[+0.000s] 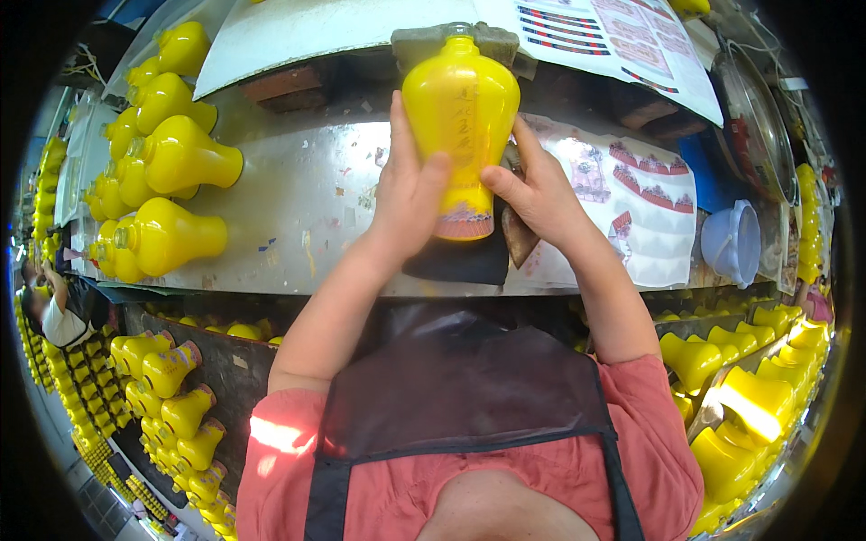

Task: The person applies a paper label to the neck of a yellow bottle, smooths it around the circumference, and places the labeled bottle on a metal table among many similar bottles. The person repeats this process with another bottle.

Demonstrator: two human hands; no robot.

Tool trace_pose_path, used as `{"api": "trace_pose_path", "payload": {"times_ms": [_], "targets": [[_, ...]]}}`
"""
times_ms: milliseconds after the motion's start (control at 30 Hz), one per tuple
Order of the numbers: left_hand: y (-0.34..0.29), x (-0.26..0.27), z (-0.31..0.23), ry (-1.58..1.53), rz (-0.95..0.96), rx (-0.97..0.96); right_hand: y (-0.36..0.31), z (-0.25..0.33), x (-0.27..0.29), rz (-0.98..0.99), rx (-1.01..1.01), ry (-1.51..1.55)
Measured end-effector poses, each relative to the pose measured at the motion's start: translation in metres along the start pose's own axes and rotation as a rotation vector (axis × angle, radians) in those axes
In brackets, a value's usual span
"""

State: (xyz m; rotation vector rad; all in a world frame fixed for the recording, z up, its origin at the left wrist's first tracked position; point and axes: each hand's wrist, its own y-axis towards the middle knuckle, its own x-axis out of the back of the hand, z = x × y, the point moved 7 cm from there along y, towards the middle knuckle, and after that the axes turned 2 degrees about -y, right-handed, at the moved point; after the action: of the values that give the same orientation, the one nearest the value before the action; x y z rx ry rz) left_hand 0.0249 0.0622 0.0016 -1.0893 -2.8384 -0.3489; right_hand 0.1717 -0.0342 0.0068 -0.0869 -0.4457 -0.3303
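Observation:
A glossy yellow vase lies between my hands, its narrow neck on a worn grey support block at the far side of the table. Dark vertical lettering runs down its body, and a patterned band circles the foot nearest me. My left hand is closed along the vase's left side, with its thumb over the front. On the other side my right hand grips the lower body, thumb laid across it. Below the foot lies a dark cloth or pad. Beside it sits a brown, flat piece, partly hidden by my right hand.
Several plain yellow vases lie at the table's left. Partly used decal sheets and a pale blue bucket are at right. A raised white board spans the back. More vases crowd both sides; another person is far left.

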Motion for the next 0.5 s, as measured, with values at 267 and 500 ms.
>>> {"api": "trace_pose_path", "payload": {"times_ms": [267,500], "targets": [[0.003,0.008,-0.026,0.268,-0.117,-0.293,-0.001,0.008,0.0,-0.076,-0.062,0.074],[0.017,-0.004,-0.052,0.762,0.002,-0.427,-0.001,0.012,-0.001,-0.045,0.024,-0.055]]}}
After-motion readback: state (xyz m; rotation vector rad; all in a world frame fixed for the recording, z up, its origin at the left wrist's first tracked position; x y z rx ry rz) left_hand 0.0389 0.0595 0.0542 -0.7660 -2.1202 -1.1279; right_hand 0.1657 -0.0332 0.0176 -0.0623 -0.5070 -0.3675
